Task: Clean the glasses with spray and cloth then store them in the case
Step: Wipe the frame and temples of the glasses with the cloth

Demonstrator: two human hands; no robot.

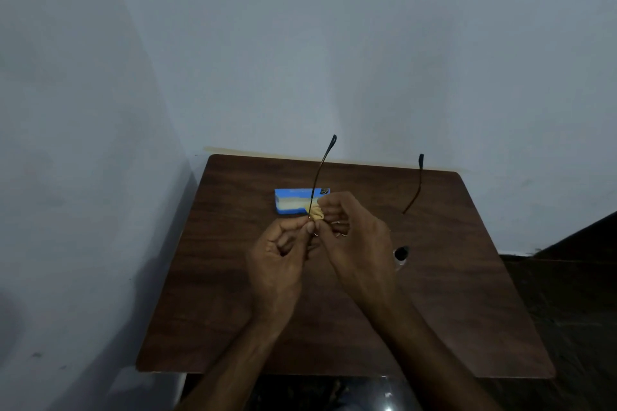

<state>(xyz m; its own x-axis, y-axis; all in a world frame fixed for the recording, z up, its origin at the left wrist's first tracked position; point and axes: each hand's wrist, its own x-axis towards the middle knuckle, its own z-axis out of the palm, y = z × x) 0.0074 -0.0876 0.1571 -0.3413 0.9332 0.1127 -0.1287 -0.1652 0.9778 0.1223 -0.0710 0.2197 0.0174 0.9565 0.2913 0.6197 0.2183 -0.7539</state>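
Observation:
Thin-framed glasses (321, 173) are held above the brown table (233, 294) with both temple arms pointing up and away from me. My left hand (280, 264) pinches the frame near its left hinge. My right hand (357, 243) holds a tan cloth (317, 212) bunched against the left lens; the lenses themselves are hidden by my fingers. An open blue case (290, 202) with a pale lining lies on the table just behind my hands. A small dark spray bottle (400, 253) stands to the right of my right hand.
The table stands in a corner, with a grey wall (334, 60) behind and to the left. Dark floor (567, 277) lies beyond the table's right edge. The table's front edge is close to my body.

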